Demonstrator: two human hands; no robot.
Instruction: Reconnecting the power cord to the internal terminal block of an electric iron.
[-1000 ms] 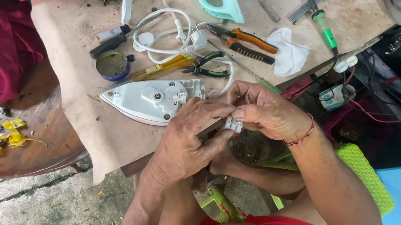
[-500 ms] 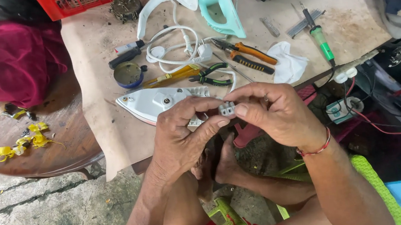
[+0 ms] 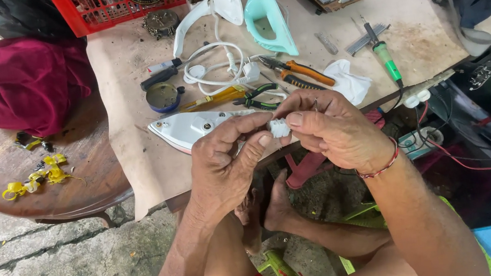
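In the head view, the left hand (image 3: 224, 164) and the right hand (image 3: 333, 129) meet in front of the near edge of the work table (image 3: 138, 161), and together they pinch a small white plastic part (image 3: 280, 127) between thumbs and fingertips, so both hands are closed on it. The part is held in the air, just beside the white soleplate of a clothes iron (image 3: 193, 127), which lies flat on the table near the edge. A red string bracelet (image 3: 382, 165) is around the right wrist. Behind the soleplate lie yellow-handled pliers (image 3: 217, 98), green-handled cutters (image 3: 259, 97) and orange-handled pliers (image 3: 302, 71), close to each other. A coiled white power cord with plug (image 3: 220, 70) is between them and the mint-green iron cover (image 3: 266, 17). A green-handled soldering iron (image 3: 386, 59) lies further right, near a crumpled white cloth (image 3: 349, 81). At the left, a dark red cloth (image 3: 21, 82) rests on a round wooden table (image 3: 50, 189), with yellow scraps (image 3: 36, 175) near it
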